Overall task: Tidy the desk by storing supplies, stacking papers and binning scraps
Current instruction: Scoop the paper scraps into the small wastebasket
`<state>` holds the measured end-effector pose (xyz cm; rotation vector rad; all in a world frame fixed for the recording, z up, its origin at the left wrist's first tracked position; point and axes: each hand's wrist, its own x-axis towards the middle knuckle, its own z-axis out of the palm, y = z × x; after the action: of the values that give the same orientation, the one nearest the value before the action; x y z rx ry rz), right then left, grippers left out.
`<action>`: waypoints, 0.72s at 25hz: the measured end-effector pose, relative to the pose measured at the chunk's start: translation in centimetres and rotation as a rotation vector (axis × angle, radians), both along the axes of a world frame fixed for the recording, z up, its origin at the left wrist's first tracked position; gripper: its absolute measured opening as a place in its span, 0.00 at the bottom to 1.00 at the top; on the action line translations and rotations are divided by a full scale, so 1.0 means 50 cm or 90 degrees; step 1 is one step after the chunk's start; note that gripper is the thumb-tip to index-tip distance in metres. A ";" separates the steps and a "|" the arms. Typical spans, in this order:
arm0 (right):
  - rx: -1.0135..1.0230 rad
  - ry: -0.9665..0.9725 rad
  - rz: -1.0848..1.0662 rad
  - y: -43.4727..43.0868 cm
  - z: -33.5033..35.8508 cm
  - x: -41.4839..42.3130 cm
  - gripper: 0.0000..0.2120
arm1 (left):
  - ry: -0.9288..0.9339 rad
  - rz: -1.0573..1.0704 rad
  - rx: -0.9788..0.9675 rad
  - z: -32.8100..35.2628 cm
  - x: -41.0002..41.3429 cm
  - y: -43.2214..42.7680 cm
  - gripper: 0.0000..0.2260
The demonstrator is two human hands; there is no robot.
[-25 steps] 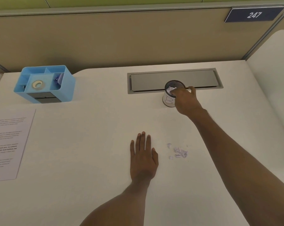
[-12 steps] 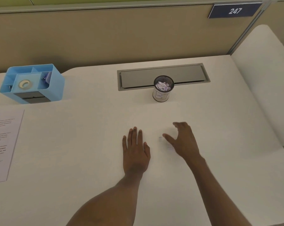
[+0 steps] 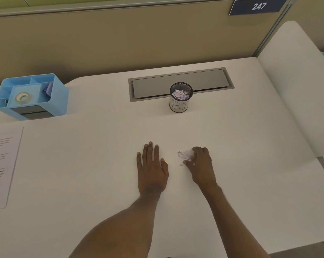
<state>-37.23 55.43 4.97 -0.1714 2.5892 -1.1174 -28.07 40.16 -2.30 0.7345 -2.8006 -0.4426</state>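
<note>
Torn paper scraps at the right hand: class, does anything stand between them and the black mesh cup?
Nothing visible does. Only bare white desk lies between the torn white paper scraps, which the right hand grips, and the black mesh cup.

matt desk [image 3: 101, 164]; mesh bin [image 3: 181, 96], paper scraps [image 3: 185, 155]

This is looking like an office cubicle. A beige partition [image 3: 101, 43] is standing behind the white desk [image 3: 83, 164], a 247 number plate [image 3: 258, 6] hanging on it.
</note>
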 end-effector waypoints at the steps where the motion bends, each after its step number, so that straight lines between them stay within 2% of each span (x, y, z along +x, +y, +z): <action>1: 0.001 0.035 0.012 0.004 -0.005 -0.004 0.20 | 0.003 -0.002 0.000 -0.001 0.000 0.000 0.25; 7: 0.113 0.053 -0.007 0.040 -0.042 0.009 0.26 | -0.007 0.000 0.001 -0.002 -0.001 0.000 0.25; 12: 0.008 0.069 0.098 0.008 -0.042 0.010 0.27 | -0.017 0.000 0.005 -0.002 -0.001 -0.002 0.25; 16: 0.117 0.156 0.310 0.011 -0.036 -0.024 0.39 | -0.037 0.000 -0.001 -0.001 -0.001 -0.001 0.26; 18: 0.152 0.175 0.398 0.015 -0.047 -0.039 0.38 | -0.037 -0.001 -0.003 0.000 0.000 0.000 0.26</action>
<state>-39.15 56.18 2.64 -1.0531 2.5688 -0.5844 -28.06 40.16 -2.29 0.7562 -2.8545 -0.4208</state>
